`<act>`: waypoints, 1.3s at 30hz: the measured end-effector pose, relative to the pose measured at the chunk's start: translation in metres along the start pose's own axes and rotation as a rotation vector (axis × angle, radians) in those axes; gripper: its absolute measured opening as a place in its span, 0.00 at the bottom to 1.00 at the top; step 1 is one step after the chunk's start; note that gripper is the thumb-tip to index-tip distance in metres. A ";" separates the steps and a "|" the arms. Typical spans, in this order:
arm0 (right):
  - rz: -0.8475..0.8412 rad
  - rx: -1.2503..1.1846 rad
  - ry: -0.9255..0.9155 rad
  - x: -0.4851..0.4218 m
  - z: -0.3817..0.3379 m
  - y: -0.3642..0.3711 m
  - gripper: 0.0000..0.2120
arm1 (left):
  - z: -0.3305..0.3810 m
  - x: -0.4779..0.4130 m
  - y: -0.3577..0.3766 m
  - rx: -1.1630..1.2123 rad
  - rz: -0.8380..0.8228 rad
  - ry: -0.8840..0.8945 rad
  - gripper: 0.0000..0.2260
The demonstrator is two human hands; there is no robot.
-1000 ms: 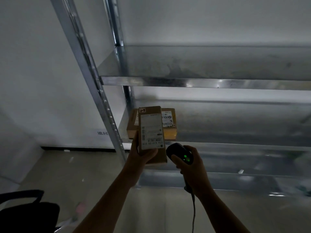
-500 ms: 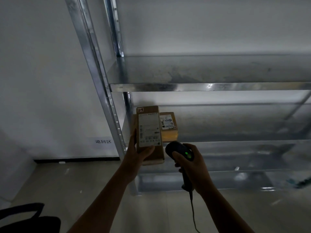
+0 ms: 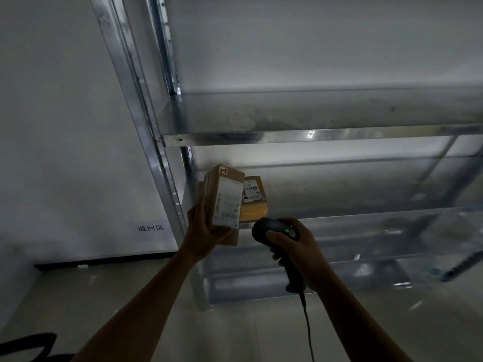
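My left hand grips a small brown cardboard parcel from below, holding it upright with its white shipping label facing me and a small "2-3" tag on top. My right hand grips a black corded barcode scanner, its green light lit, its head just right of and below the parcel. Behind the held parcel a second cardboard box with a label lies at the left end of the middle shelf.
A metal shelving rack stands ahead, with an upper shelf, a lower shelf and a left upright post. A white wall with a small printed sign lies to the left. A black chair sits bottom left.
The view has shifted, so the rack sits lower and further right. My left hand has turned the parcel, showing its top and left side. The scanner stays just right of it.
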State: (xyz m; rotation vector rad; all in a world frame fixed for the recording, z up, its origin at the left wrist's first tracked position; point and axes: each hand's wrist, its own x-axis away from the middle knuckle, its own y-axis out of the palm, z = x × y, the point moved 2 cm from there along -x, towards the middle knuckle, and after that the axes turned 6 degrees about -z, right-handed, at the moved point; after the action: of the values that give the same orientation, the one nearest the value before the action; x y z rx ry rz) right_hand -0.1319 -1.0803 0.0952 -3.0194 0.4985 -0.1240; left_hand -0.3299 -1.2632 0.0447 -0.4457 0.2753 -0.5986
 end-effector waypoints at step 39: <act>-0.062 0.075 0.049 0.003 0.010 0.020 0.23 | -0.039 0.032 -0.018 -0.068 0.051 -0.186 0.51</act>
State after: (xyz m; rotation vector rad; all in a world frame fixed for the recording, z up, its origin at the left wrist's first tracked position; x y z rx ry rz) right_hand -0.1350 -1.0997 0.0831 -2.9650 0.3948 -0.2154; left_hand -0.3275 -1.3083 0.0156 -0.5545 0.1287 -0.4956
